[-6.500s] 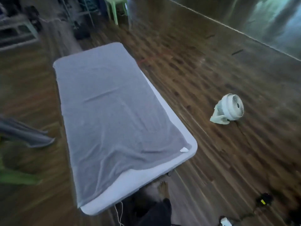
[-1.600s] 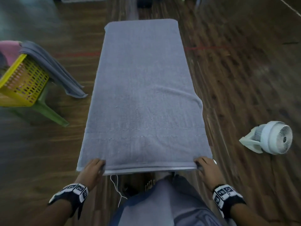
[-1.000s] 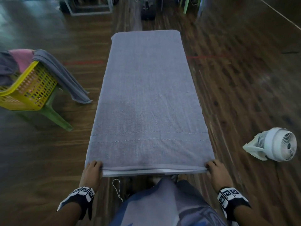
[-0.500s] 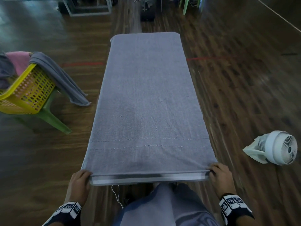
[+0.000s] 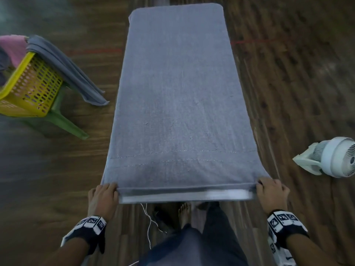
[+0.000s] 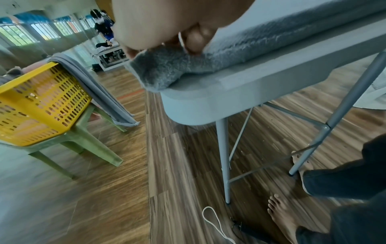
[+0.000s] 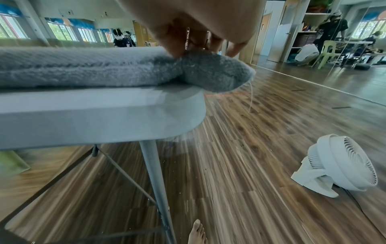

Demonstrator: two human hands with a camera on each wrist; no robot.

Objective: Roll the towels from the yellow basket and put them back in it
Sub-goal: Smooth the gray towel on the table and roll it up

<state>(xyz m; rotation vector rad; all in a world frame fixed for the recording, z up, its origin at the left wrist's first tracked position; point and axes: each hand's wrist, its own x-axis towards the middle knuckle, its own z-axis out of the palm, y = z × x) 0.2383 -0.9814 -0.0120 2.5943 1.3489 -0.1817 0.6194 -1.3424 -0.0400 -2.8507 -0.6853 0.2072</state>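
both hands pinch the grey towel's [image 5: 178,96] near corners

left hand [image 5: 102,200] and right hand [image 5: 272,194] grip at the table [image 5: 184,196] end; yellow basket [image 5: 28,89] sits left of the table.

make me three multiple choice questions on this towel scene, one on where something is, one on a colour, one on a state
1. Where does the white fan stand?
A. on the table
B. on the floor, to the person's right of the table
C. inside the basket

2. What colour is the basket on the green chair?
A. yellow
B. blue
C. white

3. In what state is the grey towel on the table?
A. rolled into a tight cylinder
B. hanging from the table's leg
C. spread flat along the table, near corners pinched by both hands

Answers:
1. B, the head view shows the fan on the wood floor at the right.
2. A, its perforated walls are yellow in the head and left wrist views.
3. C, the left hand and right hand each hold a near corner, and the towel lies unrolled.
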